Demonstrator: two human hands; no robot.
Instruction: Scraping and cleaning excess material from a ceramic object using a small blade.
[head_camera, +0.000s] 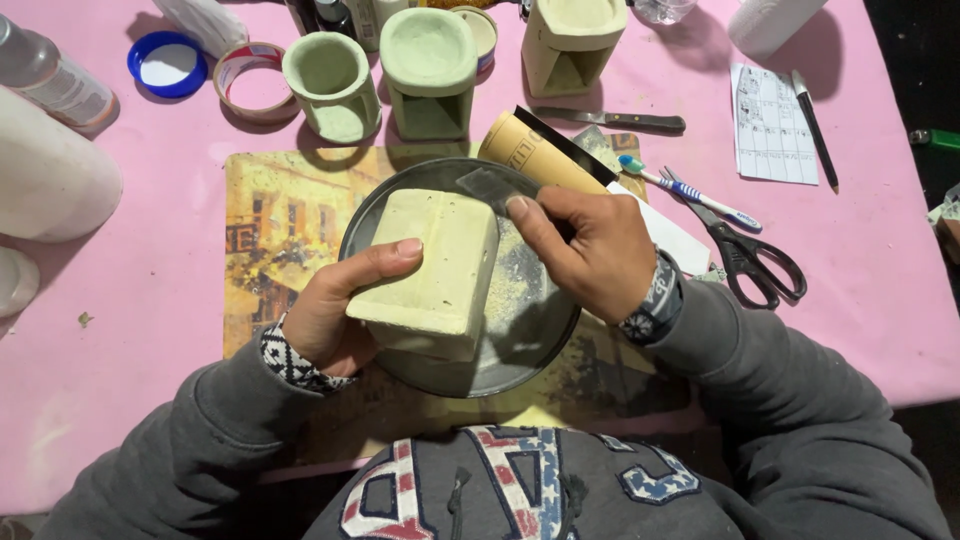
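The pale green block (432, 262), a rectangular cast piece with a matte, chalky skin, sits tilted over the round dark metal tray (530, 330) near the front edge of the surface (130, 330). My left hand (335, 310) grips the block from its left side: the thumb lies along the top face, and the remaining fingers wrap underneath, out of view. The left wrist enters from the lower left, and a patterned cuff shows under the grey sleeve.

My right hand (590, 250) arches over the block's far right corner. Its fingers are pressed together and pinch a small grey abrasive sheet (487, 187) flat against the top edge of the block. The right forearm enters from the lower right.

Pale dust is scattered across the tray floor to the right of the block. The tray rests on a printed placemat (270, 230) with a yellow street scene, and the placemat lies on the pink cover of the surface.

Beyond the tray, toward the far edge, stand three more green cast pieces: a round pot (332, 82) and two hollow burner-shaped forms (432, 70). A cardboard tube (535, 155) lies just behind my right hand. A toothbrush (690, 192) and black-handled scissors (745, 250) lie toward the right edge.
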